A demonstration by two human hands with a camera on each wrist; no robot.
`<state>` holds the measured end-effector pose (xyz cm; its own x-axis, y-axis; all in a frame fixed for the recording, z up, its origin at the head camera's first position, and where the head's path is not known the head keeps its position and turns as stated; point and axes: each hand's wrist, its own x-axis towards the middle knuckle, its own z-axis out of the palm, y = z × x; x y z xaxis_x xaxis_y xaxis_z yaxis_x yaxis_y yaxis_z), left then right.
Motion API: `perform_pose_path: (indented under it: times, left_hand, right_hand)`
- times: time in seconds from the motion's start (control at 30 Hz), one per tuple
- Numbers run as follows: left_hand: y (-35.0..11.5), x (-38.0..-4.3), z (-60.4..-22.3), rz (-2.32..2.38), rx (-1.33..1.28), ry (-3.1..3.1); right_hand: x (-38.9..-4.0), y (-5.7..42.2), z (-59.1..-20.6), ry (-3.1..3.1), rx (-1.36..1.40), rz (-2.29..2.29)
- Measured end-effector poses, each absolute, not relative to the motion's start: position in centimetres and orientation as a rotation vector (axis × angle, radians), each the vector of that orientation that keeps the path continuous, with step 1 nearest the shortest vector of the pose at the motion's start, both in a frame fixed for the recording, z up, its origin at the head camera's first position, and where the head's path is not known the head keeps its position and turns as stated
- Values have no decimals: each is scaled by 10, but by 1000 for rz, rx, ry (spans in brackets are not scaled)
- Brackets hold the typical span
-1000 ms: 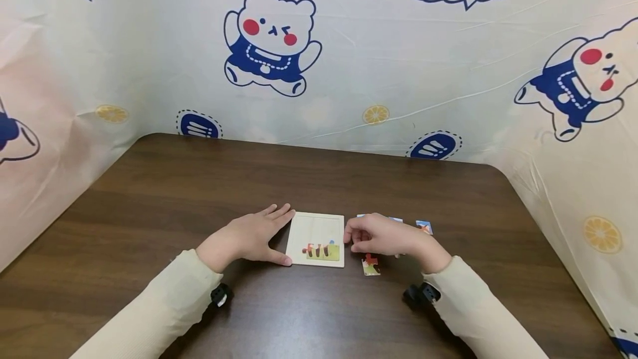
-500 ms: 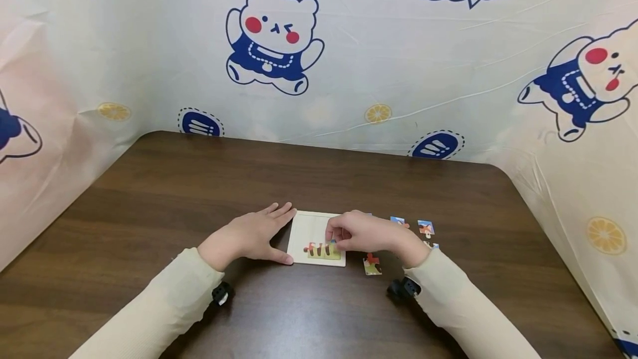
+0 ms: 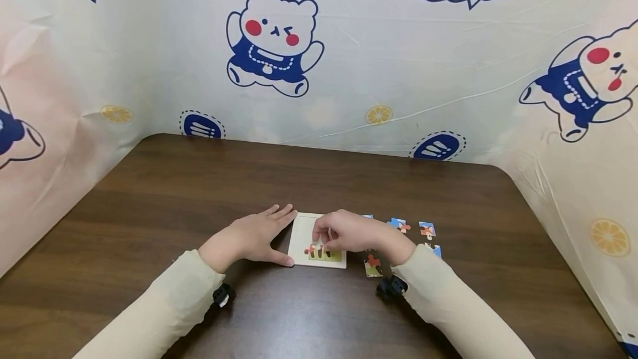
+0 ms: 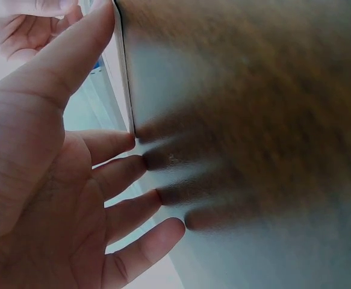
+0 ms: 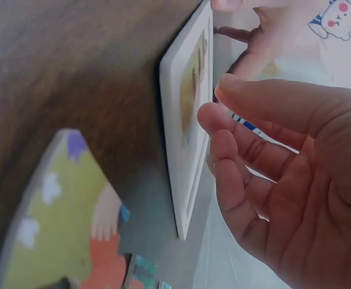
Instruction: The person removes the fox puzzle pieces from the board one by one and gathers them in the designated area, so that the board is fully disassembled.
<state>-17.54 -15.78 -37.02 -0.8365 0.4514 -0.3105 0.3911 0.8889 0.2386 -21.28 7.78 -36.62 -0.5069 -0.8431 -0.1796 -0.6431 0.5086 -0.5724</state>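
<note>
A shallow white puzzle tray (image 3: 301,237) lies on the table, with joined picture pieces (image 3: 324,255) along its lower part. Spread straight along its left side is my left hand (image 3: 251,237); the thumb touches the lower left corner and fingertips reach the upper left one. My right hand (image 3: 349,231) hovers over the tray's right half, fingers curled and hiding part of the picture. In the right wrist view, its thumb tip and index fingertip (image 5: 214,114) come close together; I cannot tell whether a piece sits between them.
Several loose puzzle pieces lie right of the tray, among them a red and green one (image 3: 372,266) near my right wrist and a blue-edged one (image 3: 427,230) farther out. A printed curtain (image 3: 349,71) stands behind the brown table (image 3: 199,181).
My right hand has moved left from beside the tray's right edge to over the tray, uncovering loose pieces on the right. The left hand stays along the tray's left side.
</note>
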Motion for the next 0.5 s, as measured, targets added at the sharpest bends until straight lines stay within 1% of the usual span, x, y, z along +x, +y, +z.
perform_pose_path:
  times: [0.5]
  left_hand:
    - [-158, -175, -371, 233, 619, 2699]
  right_hand:
    - [-213, 77, -373, 2251, -1204, -559]
